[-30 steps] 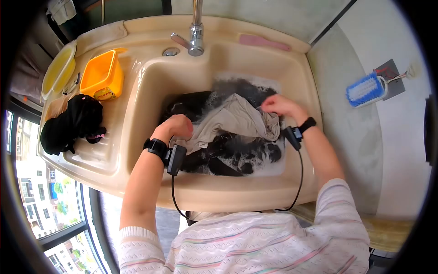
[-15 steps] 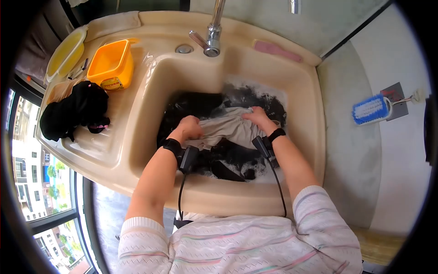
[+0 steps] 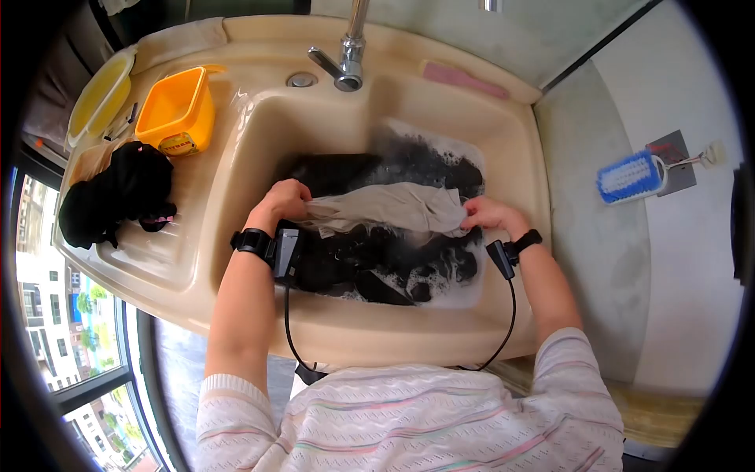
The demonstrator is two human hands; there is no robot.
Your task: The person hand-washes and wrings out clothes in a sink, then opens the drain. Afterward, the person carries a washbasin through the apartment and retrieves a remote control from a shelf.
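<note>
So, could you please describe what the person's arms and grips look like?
Left grip and right grip are bare. Each wrist wears a black strap with a dark, boxy device trailing a thin black cable. The short sleeves are white, patterned knit with pastel stripes.

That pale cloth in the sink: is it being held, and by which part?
Yes. The left hand holds the pale cloth by its left end, and the right hand by its right end.

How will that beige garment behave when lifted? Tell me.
Likely floppy: the beige garment creases softly between the left hand and right hand. Probably heavy for its size, as it looks wet. Perhaps slippery, with suds around it.
</note>
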